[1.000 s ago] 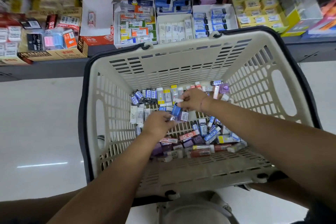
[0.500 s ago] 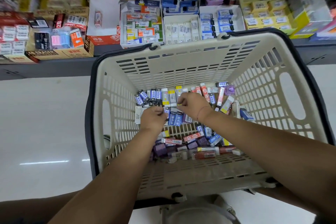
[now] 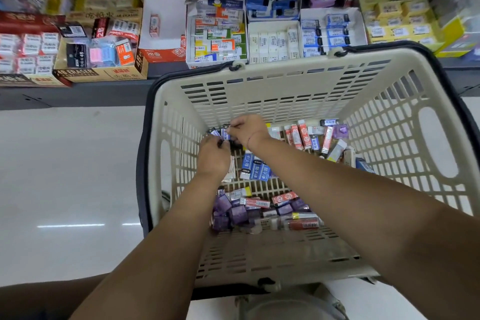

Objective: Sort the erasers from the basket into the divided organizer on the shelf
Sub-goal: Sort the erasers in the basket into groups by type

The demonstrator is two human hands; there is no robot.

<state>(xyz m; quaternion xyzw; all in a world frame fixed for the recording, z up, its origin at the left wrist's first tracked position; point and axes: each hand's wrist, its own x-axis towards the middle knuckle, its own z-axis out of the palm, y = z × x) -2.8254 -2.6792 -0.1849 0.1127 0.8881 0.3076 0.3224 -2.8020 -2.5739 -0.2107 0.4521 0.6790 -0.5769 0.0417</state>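
Erasers (image 3: 255,169) are lying heaped in the basket (image 3: 285,80); the left hand (image 3: 214,157) is pinching a dark eraser (image 3: 220,145) in curled fingers, while the right hand (image 3: 246,128) is pinching a blue eraser (image 3: 225,134).

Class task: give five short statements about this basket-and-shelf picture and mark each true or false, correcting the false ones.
1. The left hand and right hand are both inside the basket. True.
2. The purple erasers lie at the basket's near end. True.
3. The right hand is placing an eraser on the shelf. False: it is down in the basket, pinching a blue eraser near the far left corner.
4. The red-fronted box on the shelf is full. False: only a lone eraser shows in it.
5. Red-and-white erasers lie to the right of the right hand. True.
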